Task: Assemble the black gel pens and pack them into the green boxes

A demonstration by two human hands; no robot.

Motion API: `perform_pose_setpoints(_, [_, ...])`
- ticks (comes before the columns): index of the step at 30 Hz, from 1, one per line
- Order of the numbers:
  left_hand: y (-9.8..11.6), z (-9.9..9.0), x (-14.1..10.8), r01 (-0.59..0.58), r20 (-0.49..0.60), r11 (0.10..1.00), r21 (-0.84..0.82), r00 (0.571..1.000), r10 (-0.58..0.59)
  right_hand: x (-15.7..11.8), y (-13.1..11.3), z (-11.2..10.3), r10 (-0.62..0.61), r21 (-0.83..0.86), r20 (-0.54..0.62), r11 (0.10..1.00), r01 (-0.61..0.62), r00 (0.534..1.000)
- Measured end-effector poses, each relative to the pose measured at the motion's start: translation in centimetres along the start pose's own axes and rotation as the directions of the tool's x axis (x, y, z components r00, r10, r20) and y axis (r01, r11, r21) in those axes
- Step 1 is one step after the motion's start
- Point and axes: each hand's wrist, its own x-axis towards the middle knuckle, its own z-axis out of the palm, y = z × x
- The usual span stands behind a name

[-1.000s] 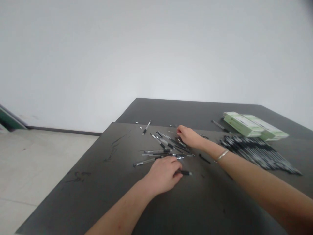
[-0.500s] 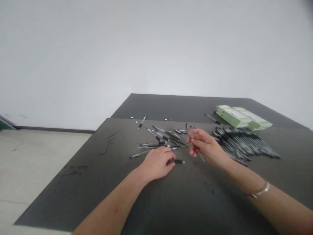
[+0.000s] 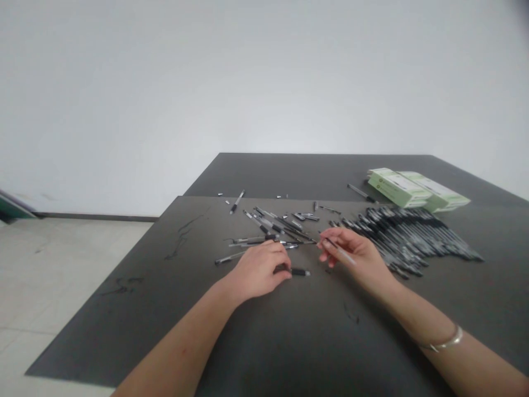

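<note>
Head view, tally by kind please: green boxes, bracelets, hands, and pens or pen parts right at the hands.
Green boxes: 2
Bracelet: 1
Hands: 2 (left hand, right hand)
Pens or pen parts at the hands: 2 (black-gripped pen, slim tube)
Total: 7

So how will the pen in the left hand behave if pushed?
The pen would likely roll if the left hand let go, since it looks round. It should stay stiff: its visible part is straight. Its slimness suggests little weight.
</note>
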Motion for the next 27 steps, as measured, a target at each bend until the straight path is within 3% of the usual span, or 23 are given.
perform_pose_setpoints(4, [0.1,-0.1,0.0,-0.016,-0.053,0.998,-0.054,0.999,0.013,-0.3,-0.4,-0.4,-0.103,-0.271,-0.019,0.958,0.094,0.994])
perform_pose_setpoints(8, [-0.1,-0.3,-0.3,0.04,-0.158,0.984,-0.172,0.985,-0.067,-0.7,-1.5,-1.0,-0.278,-0.493,0.119,0.817,0.3,0.953])
perform_pose_setpoints(12, [-0.7,-0.3,-0.3,0.066,-0.315,0.965,-0.252,0.938,-0.146,-1.4,-2.5,-1.3,-0.153,-0.554,0.241,0.79,0.265,0.959])
perform_pose_setpoints(16, [-1.1,-0.5,-0.3,-0.016,-0.421,0.965,-0.261,0.902,-0.099,-2.1,-2.9,-1.4,-0.05,-0.565,0.302,0.795,0.221,0.952])
perform_pose_setpoints(22, [-1.1,-0.6,-0.4,-0.081,-0.472,0.984,-0.159,0.882,-0.004,-2.1,-2.9,-1.2,-0.018,-0.549,0.333,0.809,0.209,0.943])
perform_pose_setpoints(27, [-1.2,-0.6,-0.5,-0.074,-0.497,0.988,-0.134,0.868,-0.002,-2.0,-3.1,-1.4,-0.02,-0.552,0.336,0.806,0.214,0.942])
